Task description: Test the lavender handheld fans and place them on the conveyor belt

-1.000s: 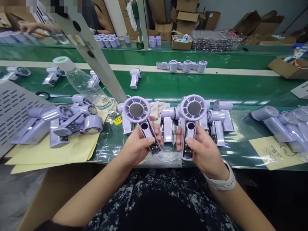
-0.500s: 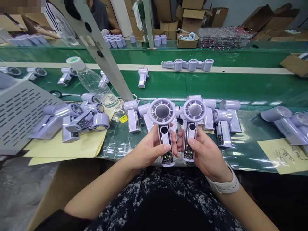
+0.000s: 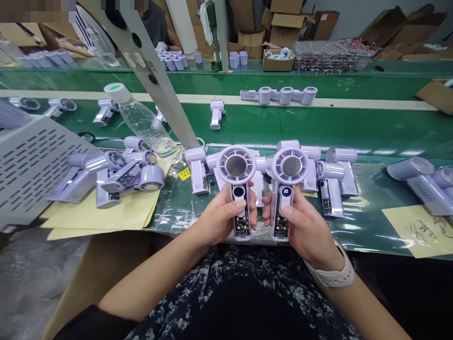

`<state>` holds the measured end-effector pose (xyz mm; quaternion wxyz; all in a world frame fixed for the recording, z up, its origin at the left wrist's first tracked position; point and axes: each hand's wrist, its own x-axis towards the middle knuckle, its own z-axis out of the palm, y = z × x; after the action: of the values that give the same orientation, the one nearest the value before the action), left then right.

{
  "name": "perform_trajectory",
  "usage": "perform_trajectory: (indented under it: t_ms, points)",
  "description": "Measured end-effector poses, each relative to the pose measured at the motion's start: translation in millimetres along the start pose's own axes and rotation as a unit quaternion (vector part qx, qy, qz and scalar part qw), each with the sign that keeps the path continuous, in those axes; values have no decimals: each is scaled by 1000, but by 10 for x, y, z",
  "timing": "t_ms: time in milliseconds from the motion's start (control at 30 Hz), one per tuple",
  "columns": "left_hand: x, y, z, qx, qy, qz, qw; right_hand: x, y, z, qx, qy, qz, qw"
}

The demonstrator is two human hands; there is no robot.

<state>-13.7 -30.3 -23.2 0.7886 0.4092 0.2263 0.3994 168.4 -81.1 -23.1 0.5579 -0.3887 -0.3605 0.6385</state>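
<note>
My left hand (image 3: 222, 215) is closed round the handle of a lilac handheld fan (image 3: 236, 165), its thumb lying on the button below a dark round display. In my right hand (image 3: 307, 218) is a second lilac handheld fan (image 3: 291, 165), whose small display shows a lit "20"; the thumb rests at its button. Both fans stand side by side, heads up, a little apart, with bare circuit boards showing in the lower handles. Behind them, several more lilac fans (image 3: 198, 172) lie on the green bench (image 3: 368, 222), partly hidden by the two I hold.
A pile of fans (image 3: 132, 172) lies on yellow paper (image 3: 148, 212) at left, beside a perforated grey box (image 3: 31, 160). A plastic bottle (image 3: 141, 118) leans near a slanted metal post (image 3: 159, 80). Fans lie along the green conveyor (image 3: 255, 123). A co-worker's arm (image 3: 173, 35) shows behind.
The display of the fan in my right hand has lit up with "20". The two fans have moved slightly apart, and my left thumb has shifted up onto the button.
</note>
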Motion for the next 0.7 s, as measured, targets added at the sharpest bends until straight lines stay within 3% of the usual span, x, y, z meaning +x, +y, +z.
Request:
perform_trajectory:
  t_ms: [100, 267, 433, 700]
  points:
    - [20, -42, -25, -9, 20, 3, 1000, -16, 40, -14, 24, 17, -1, 1000]
    - [-34, -48, -40, 47, -67, 21, 996, -39, 40, -34, 22, 2, 20, 1000]
    - [-11, -34, -28, 67, -33, 31, 997, -13, 30, -22, 23, 11, 24, 999]
    - [-20, -24, -17, 68, -40, 18, 997, -22, 90, -28, 12, 17, 33, 999]
